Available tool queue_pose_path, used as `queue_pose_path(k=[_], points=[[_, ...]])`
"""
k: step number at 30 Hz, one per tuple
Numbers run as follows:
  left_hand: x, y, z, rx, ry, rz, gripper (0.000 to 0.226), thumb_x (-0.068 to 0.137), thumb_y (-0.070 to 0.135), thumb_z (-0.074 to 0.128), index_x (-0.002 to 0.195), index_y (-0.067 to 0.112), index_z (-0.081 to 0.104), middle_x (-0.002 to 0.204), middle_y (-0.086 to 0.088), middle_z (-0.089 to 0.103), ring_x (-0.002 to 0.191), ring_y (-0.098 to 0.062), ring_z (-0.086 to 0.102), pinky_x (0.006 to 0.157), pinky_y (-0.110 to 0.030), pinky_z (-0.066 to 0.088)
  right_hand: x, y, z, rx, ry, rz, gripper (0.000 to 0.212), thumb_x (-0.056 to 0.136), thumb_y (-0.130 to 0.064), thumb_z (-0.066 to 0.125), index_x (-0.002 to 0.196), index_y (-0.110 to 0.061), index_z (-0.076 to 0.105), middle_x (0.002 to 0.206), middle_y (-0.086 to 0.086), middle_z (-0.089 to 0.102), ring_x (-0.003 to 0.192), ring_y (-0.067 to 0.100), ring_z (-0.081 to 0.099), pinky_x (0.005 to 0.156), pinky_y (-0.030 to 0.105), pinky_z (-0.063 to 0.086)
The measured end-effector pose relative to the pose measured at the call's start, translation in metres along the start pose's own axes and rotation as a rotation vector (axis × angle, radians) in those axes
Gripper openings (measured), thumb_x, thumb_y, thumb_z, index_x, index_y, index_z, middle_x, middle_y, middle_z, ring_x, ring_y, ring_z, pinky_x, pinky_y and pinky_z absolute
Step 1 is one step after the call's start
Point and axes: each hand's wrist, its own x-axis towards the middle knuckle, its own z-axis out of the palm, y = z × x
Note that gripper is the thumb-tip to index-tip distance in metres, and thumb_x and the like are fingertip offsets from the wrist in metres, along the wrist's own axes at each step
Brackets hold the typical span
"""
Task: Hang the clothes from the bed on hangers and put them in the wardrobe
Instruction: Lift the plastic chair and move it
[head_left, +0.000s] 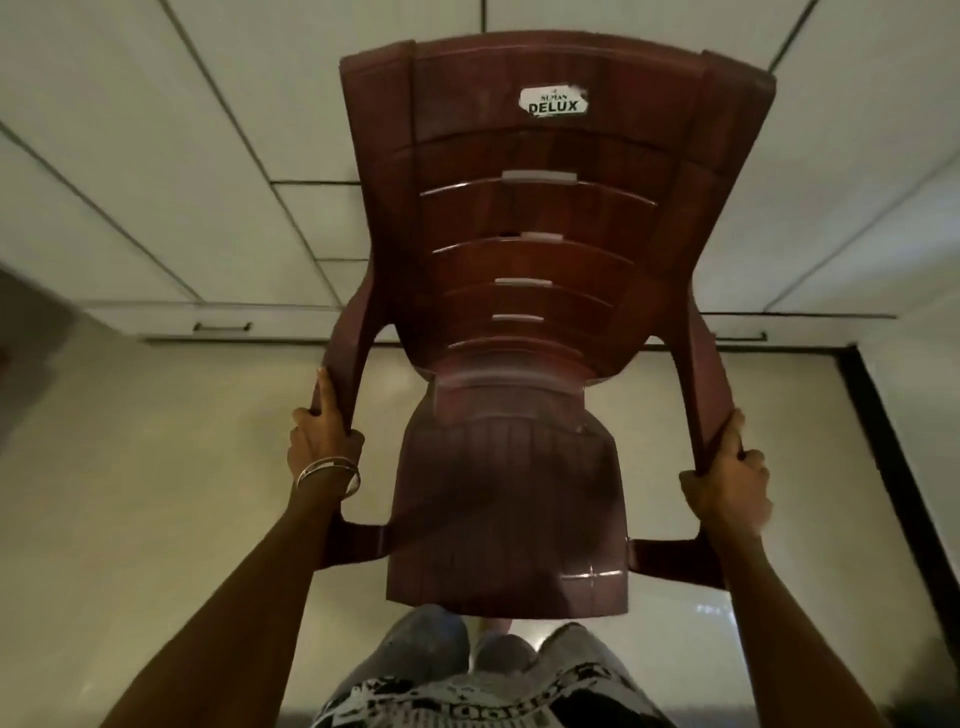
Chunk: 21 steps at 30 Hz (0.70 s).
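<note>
Clothes, bed and hangers are out of view; my left hand (319, 441) and right hand (727, 467) fingers curl around the brown plastic chair's (524, 291) armrests. I should carry it level, clear of the wardrobe doors (156, 156).

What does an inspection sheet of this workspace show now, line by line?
Surface: pale tiled floor, glossy.
Job's things: nothing seen; no clothes, hangers or bed in view.
Clutter: brown plastic armchair with a DELUX sticker.
Grippers: left hand grips the chair's left armrest; right hand grips the right armrest, fingers curled round it.
Cables: nothing seen.
Surroundings: white cabinet doors with dark handles; dark frame on the right.
</note>
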Motion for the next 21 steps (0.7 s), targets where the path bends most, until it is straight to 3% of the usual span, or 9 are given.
queue_pose_path(k=[9,15,18,21], points=[[0.027,0.183,0.027,0.104,-0.143,0.43,0.095,0.081,0.02,0.068,0.149,0.039,0.005,0.11,-0.024,0.048,0.094,-0.042,0.056,0.079,-0.048,0.049,-0.028,0.095,-0.044,0.118,0.131,0.47,0.096,0.078,-0.022,0.072,0.148,-0.033,0.006,0.109,0.023,0.049,0.096,0.043,0.051,0.069,0.042,0.046],[0.026,0.288,0.05,0.201,-0.236,0.704,0.094,0.081,0.029,0.07,0.149,0.039,0.005,0.112,-0.023,0.049,0.098,-0.039,0.057,0.083,-0.047,0.05,-0.061,0.121,-0.051,0.179,0.205,0.725,0.095,0.074,-0.021,0.074,0.145,-0.031,0.011,0.113,0.025,0.049,0.103,0.047,0.051,0.082,0.056,0.049],[0.013,0.338,0.057,0.23,-0.257,0.831,0.093,0.082,0.029,0.069,0.15,0.037,0.006,0.112,-0.022,0.048,0.099,-0.039,0.056,0.083,-0.046,0.048,-0.076,0.131,-0.055,0.202,0.238,0.843,0.099,0.076,-0.023,0.074,0.149,-0.028,0.008,0.125,0.029,0.045,0.115,0.049,0.045,0.09,0.057,0.043],[-0.008,0.392,0.069,0.263,-0.276,0.982,0.093,0.082,0.028,0.07,0.15,0.037,0.007,0.114,-0.022,0.048,0.099,-0.039,0.056,0.084,-0.047,0.048,-0.09,0.144,-0.063,0.259,0.269,0.989,0.101,0.078,-0.028,0.073,0.151,-0.03,0.004,0.13,0.03,0.042,0.116,0.051,0.045,0.092,0.057,0.043]])
